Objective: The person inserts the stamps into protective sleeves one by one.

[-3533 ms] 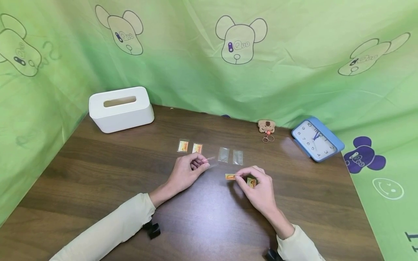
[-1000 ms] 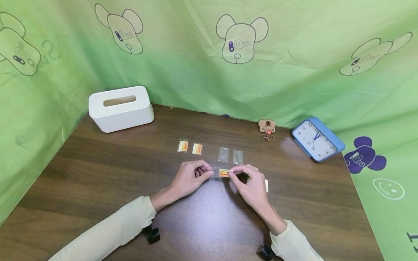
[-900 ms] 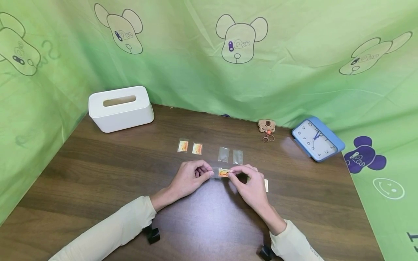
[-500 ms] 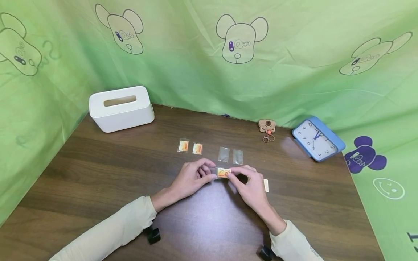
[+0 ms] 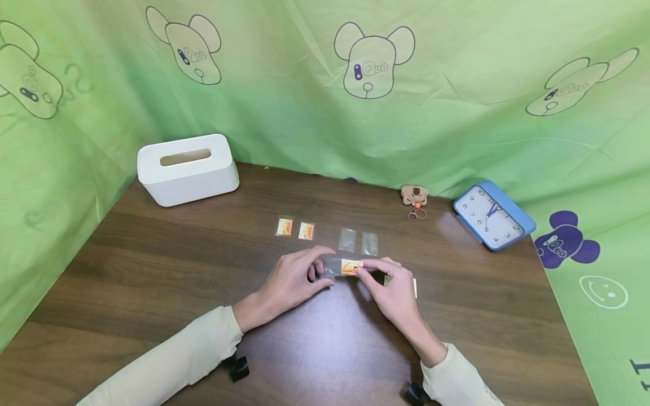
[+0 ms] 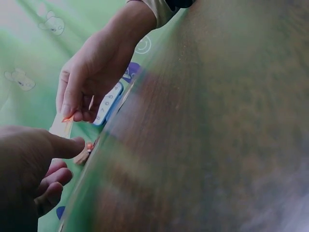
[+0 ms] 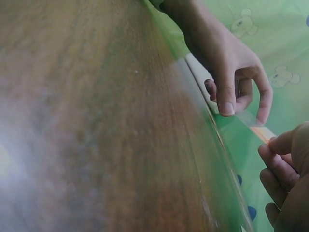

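My right hand (image 5: 393, 287) pinches the right end of a clear plastic sleeve (image 5: 331, 266) with a small orange-and-yellow stamp-like card (image 5: 351, 267) at that end. The card's right edge is hidden by thumb and forefinger. At the sleeve's other end, my left hand (image 5: 291, 279) has thumb and forefinger spread, one tip on each side of the film. The left wrist view shows the left thumb (image 6: 72, 146) close below the sleeve. Another small card (image 5: 415, 288) lies mostly hidden behind the right hand.
Two sleeved cards (image 5: 285, 226) (image 5: 307, 231) and two bare clear sleeves (image 5: 347, 240) (image 5: 370, 244) lie in a row beyond the hands. Farther back stand a white tissue box (image 5: 188, 169), a bear-shaped keyring (image 5: 414, 195) and a blue clock (image 5: 495, 215) before a green curtain.
The right hand has brought the card left to the sleeve, and the two now overlap. The left thumb and forefinger, earlier pinching the sleeve's left end, have spread apart.
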Demonstrator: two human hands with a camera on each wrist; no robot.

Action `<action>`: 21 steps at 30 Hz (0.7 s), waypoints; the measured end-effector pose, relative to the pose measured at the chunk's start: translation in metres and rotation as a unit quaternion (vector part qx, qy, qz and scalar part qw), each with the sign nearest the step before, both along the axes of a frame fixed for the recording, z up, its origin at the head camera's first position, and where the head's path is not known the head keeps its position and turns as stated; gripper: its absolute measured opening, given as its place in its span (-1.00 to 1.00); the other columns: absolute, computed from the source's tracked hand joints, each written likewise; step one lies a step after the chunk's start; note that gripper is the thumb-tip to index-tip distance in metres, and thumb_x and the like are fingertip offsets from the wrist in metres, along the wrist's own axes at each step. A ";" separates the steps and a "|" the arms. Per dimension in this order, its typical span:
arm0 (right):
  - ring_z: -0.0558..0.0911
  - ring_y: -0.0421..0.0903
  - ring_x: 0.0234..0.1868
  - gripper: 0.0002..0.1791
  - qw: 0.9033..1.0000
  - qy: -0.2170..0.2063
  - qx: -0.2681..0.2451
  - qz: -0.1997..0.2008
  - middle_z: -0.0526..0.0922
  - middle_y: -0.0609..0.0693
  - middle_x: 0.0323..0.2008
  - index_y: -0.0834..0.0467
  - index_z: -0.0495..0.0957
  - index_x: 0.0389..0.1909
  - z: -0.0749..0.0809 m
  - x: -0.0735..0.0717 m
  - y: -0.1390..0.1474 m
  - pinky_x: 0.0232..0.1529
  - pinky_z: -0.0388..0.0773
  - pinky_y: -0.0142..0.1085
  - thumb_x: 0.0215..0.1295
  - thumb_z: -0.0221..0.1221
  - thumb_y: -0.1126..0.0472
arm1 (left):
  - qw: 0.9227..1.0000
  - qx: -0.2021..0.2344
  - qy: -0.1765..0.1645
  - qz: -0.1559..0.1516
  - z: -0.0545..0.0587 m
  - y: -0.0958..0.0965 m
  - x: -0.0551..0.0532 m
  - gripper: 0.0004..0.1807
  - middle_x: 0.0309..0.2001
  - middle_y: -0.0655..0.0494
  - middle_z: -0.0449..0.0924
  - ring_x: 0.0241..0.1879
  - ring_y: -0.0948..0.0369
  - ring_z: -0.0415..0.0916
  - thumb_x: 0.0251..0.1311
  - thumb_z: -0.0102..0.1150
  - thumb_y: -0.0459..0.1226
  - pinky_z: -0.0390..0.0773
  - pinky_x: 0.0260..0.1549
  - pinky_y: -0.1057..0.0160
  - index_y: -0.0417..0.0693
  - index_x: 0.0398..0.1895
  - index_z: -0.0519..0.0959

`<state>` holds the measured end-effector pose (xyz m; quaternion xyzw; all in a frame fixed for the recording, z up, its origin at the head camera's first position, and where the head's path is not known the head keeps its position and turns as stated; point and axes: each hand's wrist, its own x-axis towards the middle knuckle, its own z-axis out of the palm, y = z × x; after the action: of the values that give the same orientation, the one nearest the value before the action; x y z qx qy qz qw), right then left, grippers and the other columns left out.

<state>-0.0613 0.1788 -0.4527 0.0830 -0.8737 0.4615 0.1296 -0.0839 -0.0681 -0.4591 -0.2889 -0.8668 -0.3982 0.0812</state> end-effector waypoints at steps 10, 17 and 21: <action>0.70 -0.19 -0.14 -0.79 0.999 -0.020 -0.021 0.019 0.84 -0.08 -0.29 0.18 0.90 -0.11 0.001 0.002 -0.002 0.03 0.51 -0.37 0.25 0.57 0.39 | 0.999 0.017 0.027 0.001 -0.003 0.002 0.001 -0.56 -0.33 0.26 0.69 -0.43 0.39 0.56 0.19 0.70 -0.31 0.60 -0.37 0.38 -0.01 0.10 0.72; 0.71 -0.18 -0.12 -0.78 0.999 -0.025 -0.024 0.023 0.85 -0.05 -0.28 0.22 0.89 -0.11 0.001 0.001 -0.003 0.05 0.48 -0.45 0.22 0.58 0.41 | 0.999 0.005 0.047 0.005 -0.004 0.000 0.001 -0.55 -0.30 0.26 0.68 -0.43 0.38 0.55 0.16 0.72 -0.27 0.58 -0.40 0.38 -0.02 0.09 0.75; 0.71 -0.18 -0.13 -0.78 0.999 -0.026 -0.021 0.024 0.84 -0.06 -0.29 0.22 0.89 -0.12 0.001 0.001 -0.003 0.05 0.47 -0.45 0.21 0.58 0.41 | 0.999 -0.003 0.051 0.010 -0.003 0.000 0.002 -0.55 -0.29 0.26 0.68 -0.42 0.38 0.56 0.14 0.73 -0.29 0.58 -0.40 0.36 -0.03 0.09 0.76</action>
<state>-0.0604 0.1760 -0.4520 0.0894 -0.8645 0.4849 0.0978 -0.0824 -0.0679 -0.4624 -0.3000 -0.8656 -0.3797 0.1286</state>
